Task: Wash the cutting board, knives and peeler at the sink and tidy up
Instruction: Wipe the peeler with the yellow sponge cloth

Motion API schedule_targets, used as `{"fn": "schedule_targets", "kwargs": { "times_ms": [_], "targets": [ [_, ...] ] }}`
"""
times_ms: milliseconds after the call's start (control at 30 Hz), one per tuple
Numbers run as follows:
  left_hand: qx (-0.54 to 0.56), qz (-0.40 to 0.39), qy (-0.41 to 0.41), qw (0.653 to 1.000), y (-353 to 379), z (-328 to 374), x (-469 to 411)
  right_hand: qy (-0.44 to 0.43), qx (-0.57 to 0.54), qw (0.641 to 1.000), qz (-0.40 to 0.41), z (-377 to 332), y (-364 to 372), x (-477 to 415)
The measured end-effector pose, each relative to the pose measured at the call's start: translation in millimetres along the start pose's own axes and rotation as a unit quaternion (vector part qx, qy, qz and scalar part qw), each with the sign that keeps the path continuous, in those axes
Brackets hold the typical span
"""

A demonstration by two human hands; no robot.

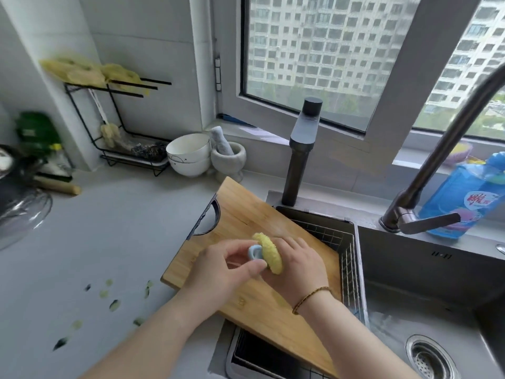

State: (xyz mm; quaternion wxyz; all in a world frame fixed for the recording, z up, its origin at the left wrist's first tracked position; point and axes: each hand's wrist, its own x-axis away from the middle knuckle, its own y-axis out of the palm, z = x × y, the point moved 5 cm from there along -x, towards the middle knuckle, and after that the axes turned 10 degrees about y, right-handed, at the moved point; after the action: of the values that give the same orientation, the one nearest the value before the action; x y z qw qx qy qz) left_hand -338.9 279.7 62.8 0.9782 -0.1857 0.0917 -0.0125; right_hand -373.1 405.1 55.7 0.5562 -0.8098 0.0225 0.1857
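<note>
Far to the left of the cutting board [246,212], a glass lid [24,214] lies at the edge of the grey surface [123,228], with a green bottle [37,132] behind it. Small green bits of peel [114,305] are scattered on the surface, left of the board's near end. Behind the board and to its left, a black wire rack [120,127] stands by the wall with yellow cloths [82,69] on top. Two white bowls [188,154] are stacked just behind the board's far corner. A stone mortar [232,157] with its pestle stands beside them.

The cutting board is made of wood. It lies slanted, with its left part on the surface and its right part over the sink [423,258], on top of a wire basket [341,242]. Above the middle of the board, the left hand [218,272] pinches the blue ring handle of a yellow scrubber [269,253] between thumb and fingers. The right hand [297,266] curls its fingers round the scrubber's fluffy yellow pad from the other side. Whether the scrubber touches the board cannot be told. A gold bracelet [308,298] is on the right wrist.

Behind the board's far right edge stands a dark spout [299,160]. Right of the board, a curved tap [437,165] bends over the sink. A blue bottle [464,198] leans by the window ledge behind the tap. The round drain [431,356] sits in the sink's floor.
</note>
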Motion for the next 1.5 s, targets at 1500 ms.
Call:
{"fn": "schedule_targets", "kwargs": {
  "times_ms": [1500],
  "targets": [
    [-0.243,0.412,0.047,0.877,-264.2,-69.6,-259.7,-0.028,-0.004,0.998,0.059,-68.9,109.4,-122.9]
  ]
}}
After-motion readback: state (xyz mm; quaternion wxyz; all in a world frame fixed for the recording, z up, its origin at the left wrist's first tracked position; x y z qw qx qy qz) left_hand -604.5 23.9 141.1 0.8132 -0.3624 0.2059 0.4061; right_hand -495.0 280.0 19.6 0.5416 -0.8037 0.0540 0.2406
